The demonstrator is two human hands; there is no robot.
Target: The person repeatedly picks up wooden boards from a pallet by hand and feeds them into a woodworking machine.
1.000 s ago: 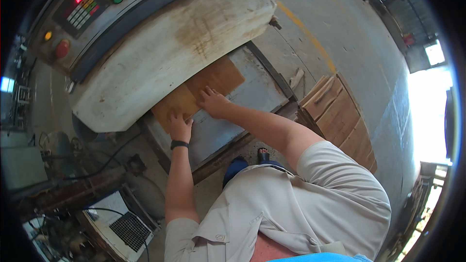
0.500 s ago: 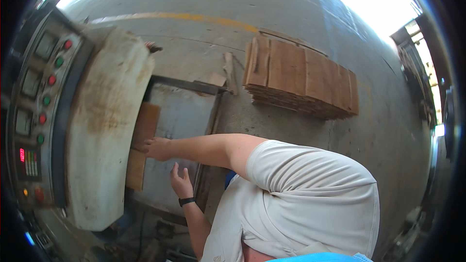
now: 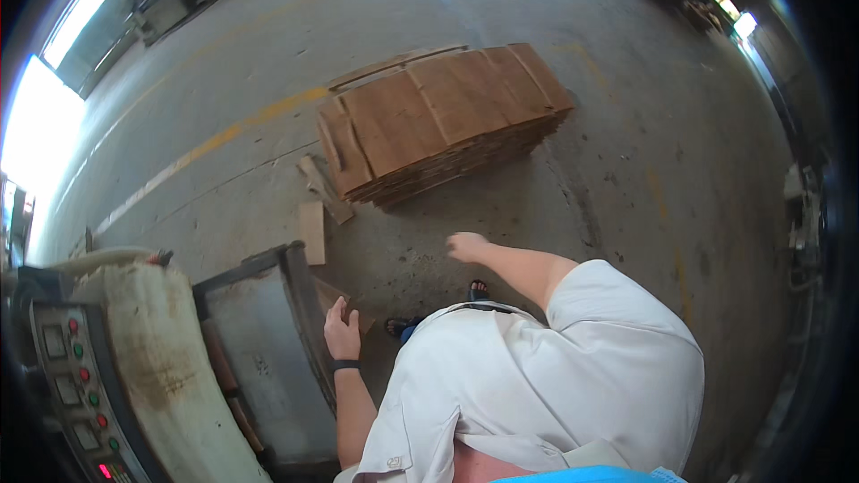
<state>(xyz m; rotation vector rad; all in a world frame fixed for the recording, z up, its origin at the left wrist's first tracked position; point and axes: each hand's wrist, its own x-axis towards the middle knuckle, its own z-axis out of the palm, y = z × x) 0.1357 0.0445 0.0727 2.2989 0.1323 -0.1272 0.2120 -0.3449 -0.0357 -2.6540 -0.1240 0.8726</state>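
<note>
My left hand [image 3: 342, 333], with a dark band at the wrist, hovers by the right edge of the grey metal machine table [image 3: 264, 353]. Its fingers are apart and nothing is in it. Over the floor, my right hand [image 3: 466, 247] hangs with fingers curled in, somewhat blurred; no object shows in it. Two brown wooden boards lie end to end on the table: the farther board [image 3: 218, 353] and the nearer board [image 3: 245, 423]. Both are partly hidden by the machine's pale, stained cover [image 3: 161, 349]. Ahead of me stands a stack of brown wood sheets [image 3: 429, 116].
A control panel [image 3: 85, 394] with red and green buttons is at the lower left. Loose wood pieces [image 3: 312, 233] lie on the floor between table and stack. My sandalled feet [image 3: 479, 290] show below. A yellow line [image 3: 242, 130] crosses the concrete floor.
My right hand has left the boards on the table and swung right, over the floor. The view has turned right toward the stack. My left hand stays near the table's edge.
</note>
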